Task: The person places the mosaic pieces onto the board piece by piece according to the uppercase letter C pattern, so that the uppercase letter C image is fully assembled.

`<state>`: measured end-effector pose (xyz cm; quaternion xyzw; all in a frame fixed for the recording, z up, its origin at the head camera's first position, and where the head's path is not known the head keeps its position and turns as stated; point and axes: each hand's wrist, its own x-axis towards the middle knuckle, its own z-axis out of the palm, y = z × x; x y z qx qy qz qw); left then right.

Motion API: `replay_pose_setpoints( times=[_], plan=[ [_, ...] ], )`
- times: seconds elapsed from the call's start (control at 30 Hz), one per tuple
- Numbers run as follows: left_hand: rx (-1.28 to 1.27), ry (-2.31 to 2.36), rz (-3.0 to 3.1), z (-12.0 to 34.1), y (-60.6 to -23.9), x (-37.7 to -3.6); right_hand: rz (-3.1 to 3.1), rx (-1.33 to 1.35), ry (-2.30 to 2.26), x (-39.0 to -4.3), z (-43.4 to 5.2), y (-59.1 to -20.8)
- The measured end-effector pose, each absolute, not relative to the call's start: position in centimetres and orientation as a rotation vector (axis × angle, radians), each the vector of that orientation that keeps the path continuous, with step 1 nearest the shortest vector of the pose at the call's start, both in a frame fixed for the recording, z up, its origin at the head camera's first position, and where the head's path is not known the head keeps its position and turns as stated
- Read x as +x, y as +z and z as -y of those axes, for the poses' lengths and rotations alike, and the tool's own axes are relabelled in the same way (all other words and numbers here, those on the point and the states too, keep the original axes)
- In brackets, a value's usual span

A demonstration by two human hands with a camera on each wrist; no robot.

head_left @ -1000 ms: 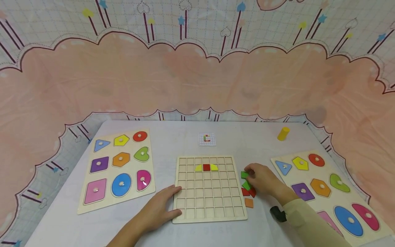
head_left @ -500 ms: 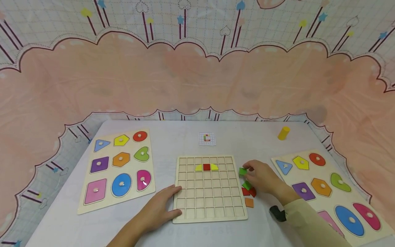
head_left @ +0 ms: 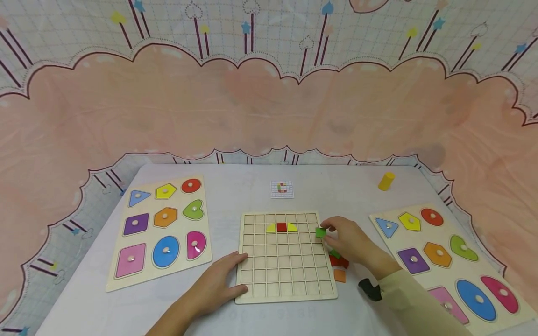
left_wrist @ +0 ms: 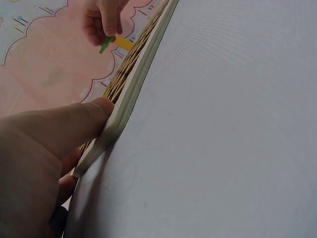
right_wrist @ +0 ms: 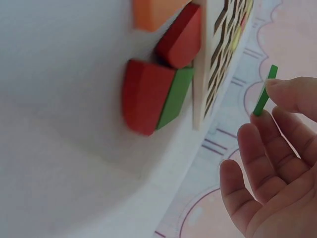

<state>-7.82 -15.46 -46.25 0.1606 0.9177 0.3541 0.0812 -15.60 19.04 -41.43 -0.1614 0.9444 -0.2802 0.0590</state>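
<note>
Right hand (head_left: 348,239) | green tile (head_left: 321,232) pinched | moved left to grid board (head_left: 286,262) edge

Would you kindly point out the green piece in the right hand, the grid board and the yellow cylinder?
Green piece (head_left: 321,233): head view, middle of its visible face.
Grid board (head_left: 286,263): head view, bare central area.
Yellow cylinder (head_left: 385,183): head view, its side.
</note>
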Motion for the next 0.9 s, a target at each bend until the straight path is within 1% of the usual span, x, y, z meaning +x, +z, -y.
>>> replay_pose_setpoints(
  times=[0.63,0.9],
  plan=[
    [0.497,1.044,-2.741,15.6,-46.3,-7.9,-2.842,-0.578,-0.860,-16.1,-14.9,-41.4],
    [0.497,1.051,-2.740,15.6,-46.4,-7.9,-2.817,-0.556,-0.867,-16.2,-13.2,-41.4]
  ],
)
